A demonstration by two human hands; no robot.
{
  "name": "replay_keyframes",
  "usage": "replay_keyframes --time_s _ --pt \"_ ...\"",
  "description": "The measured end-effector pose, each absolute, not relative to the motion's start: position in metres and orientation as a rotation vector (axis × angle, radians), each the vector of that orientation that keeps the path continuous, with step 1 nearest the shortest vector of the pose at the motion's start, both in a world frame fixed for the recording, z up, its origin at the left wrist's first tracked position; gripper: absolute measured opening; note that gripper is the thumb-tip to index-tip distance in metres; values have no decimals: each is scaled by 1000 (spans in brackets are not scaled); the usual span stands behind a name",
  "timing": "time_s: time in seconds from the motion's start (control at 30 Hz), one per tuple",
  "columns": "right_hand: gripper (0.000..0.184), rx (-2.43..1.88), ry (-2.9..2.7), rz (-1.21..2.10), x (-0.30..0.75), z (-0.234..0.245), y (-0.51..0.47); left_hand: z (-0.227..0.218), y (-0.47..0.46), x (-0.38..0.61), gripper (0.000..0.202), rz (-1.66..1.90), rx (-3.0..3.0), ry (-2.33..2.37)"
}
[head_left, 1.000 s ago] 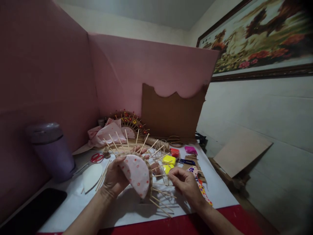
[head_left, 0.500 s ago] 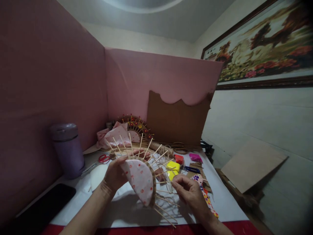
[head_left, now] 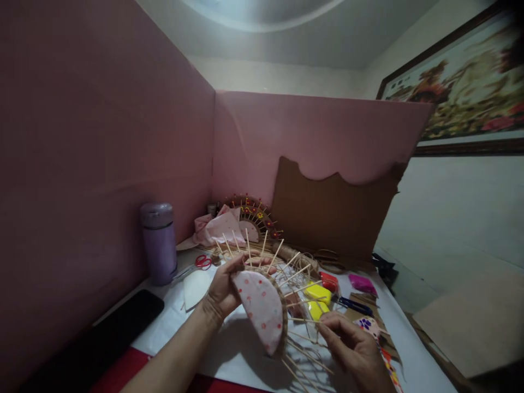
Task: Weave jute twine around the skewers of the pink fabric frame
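Note:
My left hand is closed around a half-round fan-shaped craft piece, thumb over its front and fingers behind. Pale cloth with small red dots covers its face. Brown twine runs along the curved edge, where several thin wooden sticks fan outward. The piece is tilted, with its straight side toward the lower left. My right hand pinches the tip of one stick on the right side between thumb and fingers. Loose twine hangs among the sticks there; whether the fingers also grip some of it I cannot make out.
Red-handled scissors, a purple bottle and a black phone lie to the left. Yellow clay packets, a blue cutter and a pink packet are on the right. Behind stand a decorated fan and cut cardboard.
The view has turned left, so everything appears further right. Both hands keep nearly the same hold on the craft piece and the stick.

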State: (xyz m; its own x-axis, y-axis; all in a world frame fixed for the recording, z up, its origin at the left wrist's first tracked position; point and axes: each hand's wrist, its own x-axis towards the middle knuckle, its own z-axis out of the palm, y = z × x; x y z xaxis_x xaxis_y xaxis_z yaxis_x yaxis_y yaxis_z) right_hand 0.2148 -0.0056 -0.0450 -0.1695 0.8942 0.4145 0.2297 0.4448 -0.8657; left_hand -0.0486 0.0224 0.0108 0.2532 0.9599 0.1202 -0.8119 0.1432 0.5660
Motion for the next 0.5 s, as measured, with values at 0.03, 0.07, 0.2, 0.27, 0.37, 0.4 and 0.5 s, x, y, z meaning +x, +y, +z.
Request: replay_keyframes --time_s 0.03,0.07,0.2,0.27,0.37,0.4,0.5 --pt "27 -989 -1666 810 216 -46 -5 11 22 -48 24 1304 604 294" --pt "27 -993 -1668 814 216 -47 -4 12 21 -47 26 1301 614 292" --pt "25 -1011 -1658 819 217 -50 -2 12 20 -47 29 1299 630 288" --pt "25 -1006 -1649 821 217 -50 -2 11 20 -47 25 1307 619 301" --pt "28 -1006 -1625 824 214 -46 -4 10 20 -46 20 1315 596 325" --pt "29 -1013 -1616 825 214 -44 -4 11 20 -46 20 1316 593 329" --pt "31 -1037 -1612 829 212 -38 -7 15 20 -45 24 1308 582 333"
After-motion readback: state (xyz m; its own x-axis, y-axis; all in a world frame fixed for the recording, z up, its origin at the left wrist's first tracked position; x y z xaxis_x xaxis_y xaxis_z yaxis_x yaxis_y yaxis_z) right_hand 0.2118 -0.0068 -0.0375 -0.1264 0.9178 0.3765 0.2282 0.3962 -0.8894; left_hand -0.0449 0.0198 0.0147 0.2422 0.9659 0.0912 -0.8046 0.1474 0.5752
